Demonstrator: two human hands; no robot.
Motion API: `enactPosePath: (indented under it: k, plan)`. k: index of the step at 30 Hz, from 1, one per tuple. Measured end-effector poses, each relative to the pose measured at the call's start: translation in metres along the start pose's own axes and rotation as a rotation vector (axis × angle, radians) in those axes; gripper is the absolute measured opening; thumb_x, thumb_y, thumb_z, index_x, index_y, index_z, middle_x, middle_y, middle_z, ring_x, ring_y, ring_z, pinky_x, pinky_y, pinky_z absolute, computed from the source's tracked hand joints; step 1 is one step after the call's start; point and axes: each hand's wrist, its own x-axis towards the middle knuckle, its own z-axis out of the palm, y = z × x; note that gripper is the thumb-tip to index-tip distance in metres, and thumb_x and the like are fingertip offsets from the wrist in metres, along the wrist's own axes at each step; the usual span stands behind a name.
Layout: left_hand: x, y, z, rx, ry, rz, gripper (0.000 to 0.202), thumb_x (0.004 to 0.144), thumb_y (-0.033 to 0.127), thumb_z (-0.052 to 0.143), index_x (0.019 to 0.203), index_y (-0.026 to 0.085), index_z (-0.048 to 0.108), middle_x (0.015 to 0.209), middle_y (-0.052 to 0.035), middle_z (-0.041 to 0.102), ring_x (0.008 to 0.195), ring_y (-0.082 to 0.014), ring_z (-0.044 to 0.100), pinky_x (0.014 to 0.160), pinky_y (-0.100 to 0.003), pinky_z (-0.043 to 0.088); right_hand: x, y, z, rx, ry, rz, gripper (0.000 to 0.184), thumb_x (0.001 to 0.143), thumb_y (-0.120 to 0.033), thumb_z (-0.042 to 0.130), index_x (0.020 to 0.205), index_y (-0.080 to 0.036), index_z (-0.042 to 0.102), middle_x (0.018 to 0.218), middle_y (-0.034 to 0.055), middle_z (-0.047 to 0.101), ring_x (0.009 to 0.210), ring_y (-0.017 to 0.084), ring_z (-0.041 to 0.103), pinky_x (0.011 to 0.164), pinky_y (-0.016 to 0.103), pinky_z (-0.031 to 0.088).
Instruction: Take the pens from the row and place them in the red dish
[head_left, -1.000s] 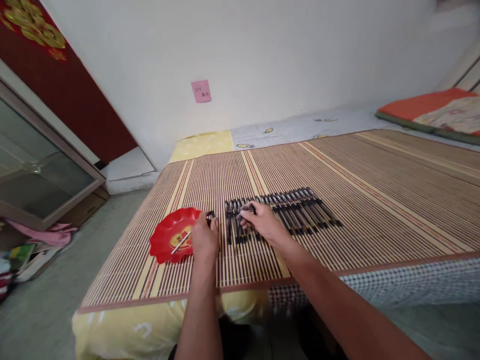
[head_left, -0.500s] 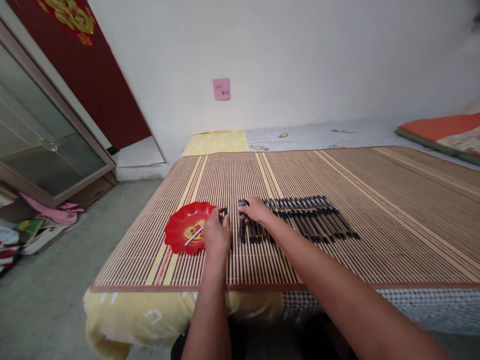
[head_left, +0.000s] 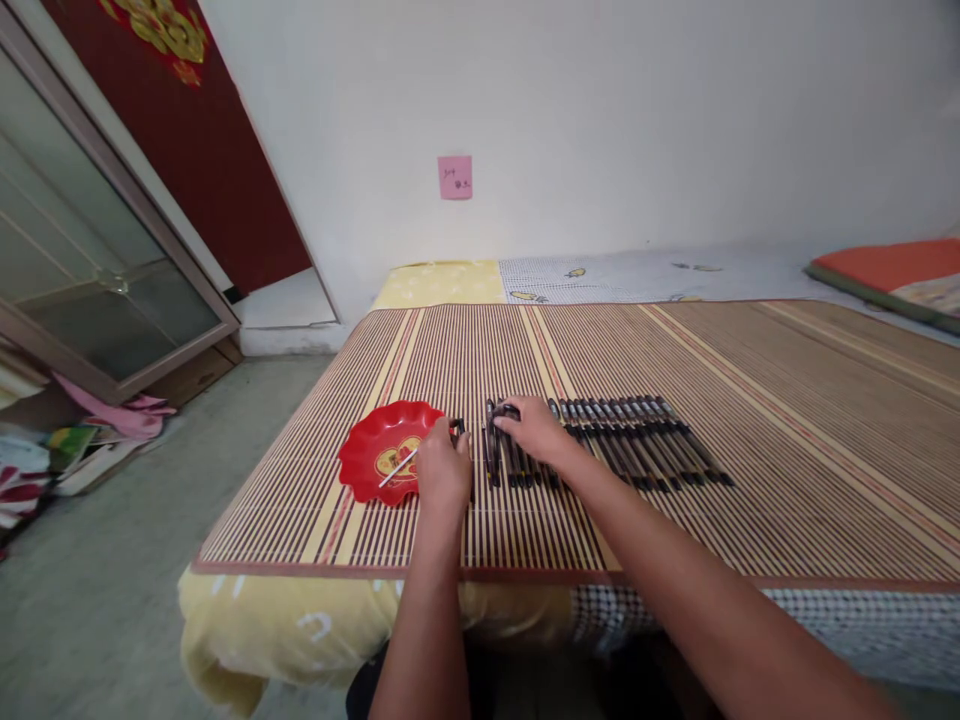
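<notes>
Near edge: a yellow sheet (head_left: 247,630) hangs soft and wrinkled below the mat's brown-bound hem.
Left hand (head_left: 444,475): fingers curled together, tips pinched on a short dark pen (head_left: 457,428) held just left of the row, apart from it.
Right hand (head_left: 536,432): fingers close together, laid over the row's left end; whether they grip one pen I cannot tell.
Plate (head_left: 358,478): glossy red plastic with a scalloped rim, just left of the left hand; a thin white stick (head_left: 397,467) lies slanted in it.
Progress: the row of pens (head_left: 645,440) looks largely laid, slim dark barrels side by side and touching; only the held pen sits outside it.
Mat (head_left: 750,360): stiff bamboo slats, brown and cream stripes, running far across the bed.
Far: a pink paper note (head_left: 455,177) on the smooth white wall; an orange cushion (head_left: 885,262) at far right.
</notes>
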Motion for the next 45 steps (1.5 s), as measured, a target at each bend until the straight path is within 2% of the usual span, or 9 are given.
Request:
enactPosePath:
  k: [3,7,11,18,23,27,31,38,45]
  plan:
    - [-0.001,0.003,0.001,0.015,-0.017,-0.004,0.023,0.088,0.02,0.063,0.111,0.016,0.066,0.095,-0.0128,0.075,0.093,-0.0285,0.071,0.082,-0.035,0.049,-0.041,0.007,-0.006,0.071,-0.026,-0.1,0.008,0.077,-0.019,0.069,0.085,-0.02,0.072,0.08,0.0044,0.072,0.077,0.022,0.065,0.071,0.03,0.045]
    - [-0.004,0.01,0.007,0.002,-0.034,0.01,0.019,0.089,0.018,0.061,0.108,0.017,0.064,0.096,-0.0126,0.074,0.092,-0.0261,0.07,0.079,-0.032,0.047,-0.095,0.02,0.0,0.183,-0.054,-0.024,0.007,0.08,-0.022,0.066,0.085,-0.022,0.071,0.075,0.0027,0.071,0.073,0.022,0.065,0.068,0.031,0.045]
    - [-0.004,0.013,0.017,0.022,-0.018,0.027,0.015,0.091,0.017,0.059,0.105,0.016,0.062,0.097,-0.013,0.072,0.092,-0.0252,0.068,0.078,-0.032,0.046,-0.124,0.023,0.006,0.21,-0.041,-0.032,0.008,0.082,-0.023,0.065,0.089,-0.023,0.07,0.086,0.004,0.074,0.083,0.023,0.067,0.075,0.033,0.046]
    - [0.0,0.007,0.025,0.082,-0.032,0.075,0.015,0.09,0.013,0.054,0.096,0.016,0.067,0.096,-0.0129,0.072,0.092,-0.0258,0.067,0.081,-0.033,0.048,-0.124,0.028,-0.004,0.228,-0.004,-0.079,0.007,0.086,-0.024,0.061,0.087,-0.023,0.068,0.087,0.0027,0.072,0.084,0.022,0.066,0.078,0.033,0.046]
    - [-0.001,-0.001,0.011,0.04,-0.055,0.128,0.019,0.089,0.012,0.055,0.103,0.015,0.068,0.099,-0.0124,0.073,0.094,-0.0245,0.068,0.084,-0.033,0.049,-0.119,0.036,-0.01,0.222,0.007,-0.083,0.008,0.086,-0.026,0.062,0.086,-0.022,0.069,0.085,0.0033,0.072,0.083,0.021,0.067,0.074,0.031,0.046]
    - [-0.01,-0.007,-0.008,0.057,-0.24,0.197,0.03,0.082,0.014,0.069,0.112,0.017,0.066,0.106,-0.0105,0.072,0.096,-0.0234,0.067,0.086,-0.033,0.049,-0.116,0.036,-0.014,0.23,0.026,-0.082,0.01,0.086,-0.026,0.06,0.088,-0.021,0.068,0.089,0.0053,0.074,0.086,0.022,0.068,0.078,0.032,0.047]
    - [-0.022,-0.01,-0.012,0.125,-0.394,0.228,0.047,0.076,0.012,0.076,0.12,0.02,0.064,0.117,-0.0095,0.068,0.106,-0.024,0.064,0.094,-0.034,0.047,-0.117,0.036,-0.015,0.191,0.041,-0.056,0.017,0.089,-0.032,0.057,0.094,-0.02,0.068,0.091,0.0063,0.075,0.088,0.024,0.069,0.081,0.034,0.047]
    - [-0.025,-0.008,-0.004,0.168,-0.404,0.202,0.05,0.078,0.013,0.075,0.126,0.019,0.062,0.116,-0.0099,0.063,0.105,-0.0247,0.064,0.094,-0.034,0.047,-0.117,0.042,-0.013,0.16,0.08,-0.071,0.02,0.09,-0.032,0.053,0.096,-0.02,0.068,0.09,0.007,0.075,0.085,0.024,0.07,0.08,0.036,0.048]
    - [-0.025,-0.012,-0.002,0.171,-0.413,0.213,0.043,0.079,0.017,0.074,0.121,0.02,0.065,0.111,-0.0089,0.061,0.101,-0.0245,0.064,0.093,-0.034,0.047,-0.114,0.037,-0.01,0.186,0.06,-0.069,0.02,0.09,-0.031,0.053,0.094,-0.02,0.068,0.089,0.0068,0.074,0.085,0.023,0.069,0.078,0.033,0.049]
